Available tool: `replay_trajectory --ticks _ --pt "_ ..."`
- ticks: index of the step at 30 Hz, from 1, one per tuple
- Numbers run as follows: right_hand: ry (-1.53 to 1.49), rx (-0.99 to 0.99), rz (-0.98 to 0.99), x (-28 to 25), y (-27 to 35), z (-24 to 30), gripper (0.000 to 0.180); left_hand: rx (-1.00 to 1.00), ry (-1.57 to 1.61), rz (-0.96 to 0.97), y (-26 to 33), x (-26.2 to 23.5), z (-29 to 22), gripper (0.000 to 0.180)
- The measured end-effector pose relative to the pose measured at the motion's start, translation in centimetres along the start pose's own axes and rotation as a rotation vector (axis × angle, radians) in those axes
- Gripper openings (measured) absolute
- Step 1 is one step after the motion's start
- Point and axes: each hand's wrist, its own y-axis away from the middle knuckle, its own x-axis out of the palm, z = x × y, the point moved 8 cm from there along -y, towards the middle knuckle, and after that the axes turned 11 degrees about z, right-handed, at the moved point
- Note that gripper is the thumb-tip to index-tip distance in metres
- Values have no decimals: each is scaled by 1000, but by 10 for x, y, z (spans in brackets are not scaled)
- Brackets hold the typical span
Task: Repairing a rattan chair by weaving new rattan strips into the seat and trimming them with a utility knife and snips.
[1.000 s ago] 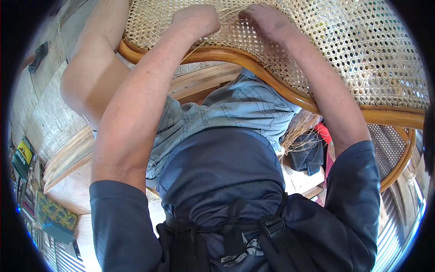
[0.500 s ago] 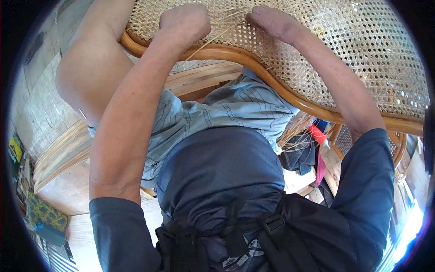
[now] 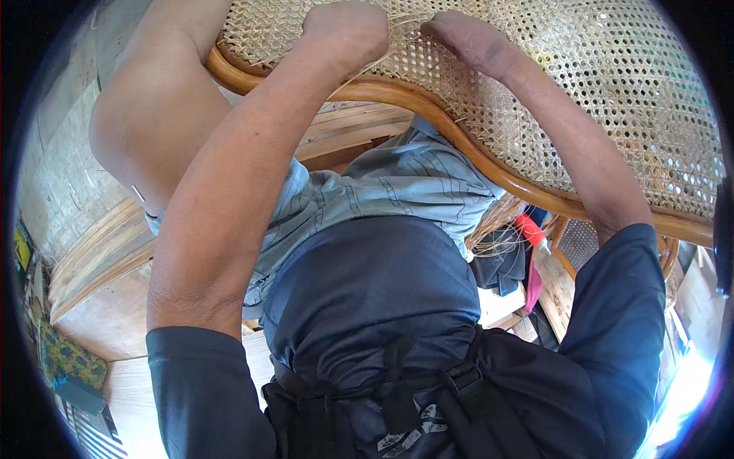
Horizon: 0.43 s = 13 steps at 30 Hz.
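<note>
A woven cane panel (image 3: 612,99) in a curved rattan frame (image 3: 428,115) lies across my lap at the top of the view. My left hand (image 3: 344,30) rests on the weave near the frame's edge, fingers curled around thin loose cane strands (image 3: 375,65) that trail toward the rim. Just to its right, my right hand (image 3: 459,38) presses on the weave with its fingers bent down onto the cane. The fingertips of both hands are hidden at the picture's top edge.
My bare knee (image 3: 145,130) sticks out at the upper left over bent wooden slats (image 3: 92,252). Under the frame at the right lie a bundle of cane strips (image 3: 497,218), a red-handled tool (image 3: 529,229) and dark cloth (image 3: 497,264). A patterned cloth (image 3: 65,359) lies lower left.
Both hands have shifted slightly on the weave as the view tilted; the left hand has closed more tightly over the loose strands.
</note>
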Motion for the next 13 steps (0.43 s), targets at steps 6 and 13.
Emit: replay_trajectory --ticks 6,13 --pt "107 151 387 8 -16 -6 32 -26 1 -28 6 -5 4 22" --pt "229 58 457 -24 -26 23 20 -136 -78 6 33 -11 21 24"
